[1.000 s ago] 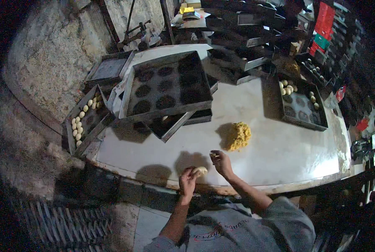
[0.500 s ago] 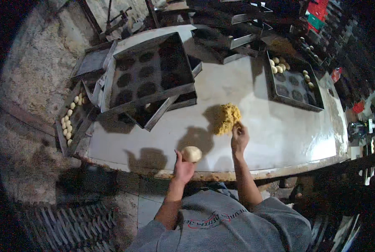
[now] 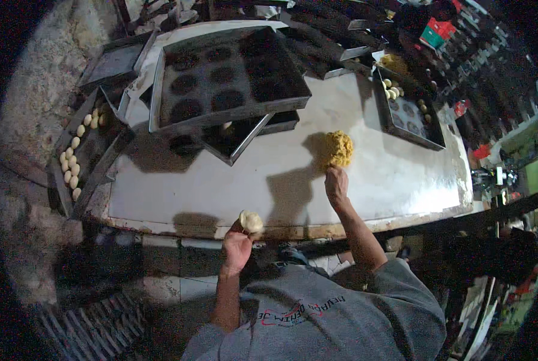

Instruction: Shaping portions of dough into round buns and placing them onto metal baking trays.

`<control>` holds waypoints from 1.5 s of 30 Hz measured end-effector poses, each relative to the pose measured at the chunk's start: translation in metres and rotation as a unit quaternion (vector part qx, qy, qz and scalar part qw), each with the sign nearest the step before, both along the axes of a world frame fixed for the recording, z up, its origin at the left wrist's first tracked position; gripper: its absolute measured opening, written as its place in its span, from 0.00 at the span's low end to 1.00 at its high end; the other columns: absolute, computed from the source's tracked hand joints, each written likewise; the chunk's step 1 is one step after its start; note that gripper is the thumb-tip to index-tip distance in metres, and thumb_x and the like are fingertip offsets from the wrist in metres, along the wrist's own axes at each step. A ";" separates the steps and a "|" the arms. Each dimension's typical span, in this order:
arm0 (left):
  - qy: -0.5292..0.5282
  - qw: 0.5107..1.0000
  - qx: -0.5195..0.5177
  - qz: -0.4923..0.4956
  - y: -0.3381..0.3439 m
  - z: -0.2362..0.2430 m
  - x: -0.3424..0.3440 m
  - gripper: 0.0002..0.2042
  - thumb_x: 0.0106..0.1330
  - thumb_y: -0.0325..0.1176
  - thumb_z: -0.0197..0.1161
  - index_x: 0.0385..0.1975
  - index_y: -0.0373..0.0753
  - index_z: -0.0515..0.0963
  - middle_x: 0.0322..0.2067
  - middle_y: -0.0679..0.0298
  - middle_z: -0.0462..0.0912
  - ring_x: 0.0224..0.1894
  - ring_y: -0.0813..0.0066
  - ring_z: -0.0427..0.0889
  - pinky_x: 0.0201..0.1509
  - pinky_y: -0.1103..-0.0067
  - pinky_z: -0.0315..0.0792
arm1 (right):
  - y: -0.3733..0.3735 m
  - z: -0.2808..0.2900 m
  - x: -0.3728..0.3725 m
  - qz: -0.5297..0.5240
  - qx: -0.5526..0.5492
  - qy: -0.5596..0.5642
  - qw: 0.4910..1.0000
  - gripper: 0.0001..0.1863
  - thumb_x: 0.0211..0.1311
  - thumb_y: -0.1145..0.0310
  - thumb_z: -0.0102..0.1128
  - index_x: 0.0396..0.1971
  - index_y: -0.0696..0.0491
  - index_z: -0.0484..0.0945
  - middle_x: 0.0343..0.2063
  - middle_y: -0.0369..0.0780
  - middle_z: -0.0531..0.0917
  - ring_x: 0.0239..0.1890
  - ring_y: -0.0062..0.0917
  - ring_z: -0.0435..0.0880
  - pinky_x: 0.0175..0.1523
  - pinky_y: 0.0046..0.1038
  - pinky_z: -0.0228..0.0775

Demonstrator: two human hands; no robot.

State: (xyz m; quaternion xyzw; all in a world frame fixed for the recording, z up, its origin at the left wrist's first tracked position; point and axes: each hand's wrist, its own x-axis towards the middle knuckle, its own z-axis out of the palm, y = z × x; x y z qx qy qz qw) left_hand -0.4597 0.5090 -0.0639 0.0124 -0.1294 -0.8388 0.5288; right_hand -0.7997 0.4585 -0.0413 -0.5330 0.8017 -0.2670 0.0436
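A pale dough piece (image 3: 251,221) rests in the fingers of my left hand (image 3: 237,249), over the worktable's front edge. My right hand (image 3: 336,183) is closed at the lower side of a lumpy yellow mound (image 3: 340,146) on the pale tabletop (image 3: 389,189), its fingertips in the mixture and mostly hidden. A long metal tray (image 3: 87,175) at the left holds several small pale dough balls (image 3: 74,165). Another tray (image 3: 408,134) at the right also has several balls in it, in two groups.
Stacked dark metal trays (image 3: 231,107) cover the back middle of the table, with a shallow tray (image 3: 117,57) behind left. More trays, red and green crates (image 3: 437,31) and clutter stand at the back right. A rough wall (image 3: 34,102) runs along the left.
My left hand has moved left with the dough piece. My right hand has moved up and away from me to the yellow mound. The view has shifted, so the table appears higher.
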 end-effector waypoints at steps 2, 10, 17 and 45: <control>-0.294 0.953 0.078 -0.005 -0.001 0.003 0.008 0.18 0.51 0.21 0.50 0.46 0.33 0.67 0.45 0.59 0.70 0.49 0.70 0.68 0.54 0.73 0.62 | 0.002 -0.027 -0.026 0.003 -0.103 0.036 0.994 0.08 0.48 0.73 0.44 0.23 0.55 0.75 0.24 0.46 0.75 0.27 0.41 0.74 0.31 0.37 0.66; -0.077 0.986 0.084 -0.121 -0.025 0.027 -0.006 0.18 0.54 0.26 0.55 0.47 0.36 0.65 0.47 0.61 0.68 0.51 0.68 0.66 0.54 0.69 0.62 | 0.022 0.030 0.000 0.047 0.116 -0.253 0.959 0.10 0.48 0.69 0.59 0.29 0.59 0.78 0.25 0.40 0.80 0.28 0.22 0.78 0.32 0.24 0.69; -0.275 0.956 -0.070 -0.077 -0.012 0.092 -0.027 0.15 0.58 0.36 0.56 0.41 0.33 0.68 0.36 0.63 0.73 0.41 0.76 0.71 0.50 0.79 0.65 | 0.082 0.144 0.133 0.101 0.036 -0.442 0.891 0.17 0.51 0.71 0.58 0.41 0.62 0.72 0.36 0.42 0.78 0.38 0.22 0.75 0.48 0.23 0.65; -0.438 0.895 -0.002 -0.086 0.179 0.072 -0.266 0.10 0.56 0.25 0.52 0.38 0.37 0.65 0.33 0.64 0.72 0.32 0.79 0.73 0.34 0.84 0.71 | 0.313 0.086 -0.010 -0.016 -0.137 -0.316 0.939 0.16 0.44 0.75 0.60 0.37 0.59 0.73 0.32 0.44 0.76 0.34 0.27 0.76 0.37 0.21 0.68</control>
